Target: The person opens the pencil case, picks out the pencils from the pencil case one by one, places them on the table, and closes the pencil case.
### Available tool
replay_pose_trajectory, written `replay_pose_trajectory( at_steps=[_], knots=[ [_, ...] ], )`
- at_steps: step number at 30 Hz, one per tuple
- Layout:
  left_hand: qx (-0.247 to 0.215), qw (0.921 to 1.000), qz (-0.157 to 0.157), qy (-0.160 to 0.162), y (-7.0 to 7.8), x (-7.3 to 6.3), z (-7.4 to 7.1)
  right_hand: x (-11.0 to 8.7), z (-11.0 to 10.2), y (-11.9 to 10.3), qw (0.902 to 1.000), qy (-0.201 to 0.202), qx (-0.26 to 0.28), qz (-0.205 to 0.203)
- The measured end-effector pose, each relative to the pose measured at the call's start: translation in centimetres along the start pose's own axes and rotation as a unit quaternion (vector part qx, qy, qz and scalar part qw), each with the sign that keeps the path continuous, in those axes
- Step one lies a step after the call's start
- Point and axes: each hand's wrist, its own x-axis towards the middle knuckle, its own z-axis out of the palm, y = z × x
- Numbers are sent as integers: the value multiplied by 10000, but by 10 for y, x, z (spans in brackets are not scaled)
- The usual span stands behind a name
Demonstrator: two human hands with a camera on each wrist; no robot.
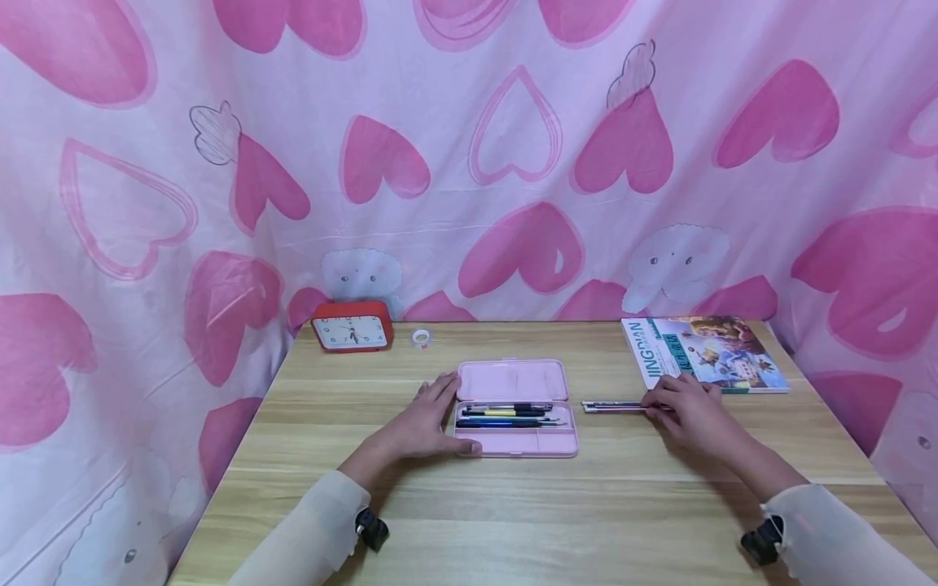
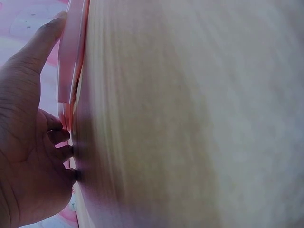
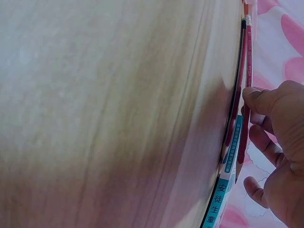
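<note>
A pink pencil case (image 1: 558, 442) lies with its lid (image 1: 511, 379) folded back, holding several pens and pencils (image 1: 506, 413). At its left side my left hand (image 1: 428, 419) touches it, thumb on the front left corner and fingers spread by the lid's left edge. The left wrist view shows that thumb (image 2: 50, 35) against the case's side. My right hand (image 1: 685, 407) pinches a dark red pencil (image 3: 249, 52) between thumb and forefinger, right of the case. A second red pencil (image 3: 243, 52) lies close beside it; whether it is also held is unclear.
A colourful book (image 1: 721, 354) lies at the back right, just beyond my right hand. At the back left stand a red clock (image 1: 353, 330) and a small roll of tape (image 1: 421, 338). A pink heart-patterned curtain (image 1: 513, 244) hangs behind the wooden table (image 1: 498, 521).
</note>
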Motion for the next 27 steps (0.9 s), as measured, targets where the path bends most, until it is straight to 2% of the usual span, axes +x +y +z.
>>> replay_pose_trajectory(
  at_steps=[27],
  knots=[
    [-31, 10000, 20, -11, 0, 0, 0, -4, 6, 1, 9999, 148, -87, -20]
  ],
)
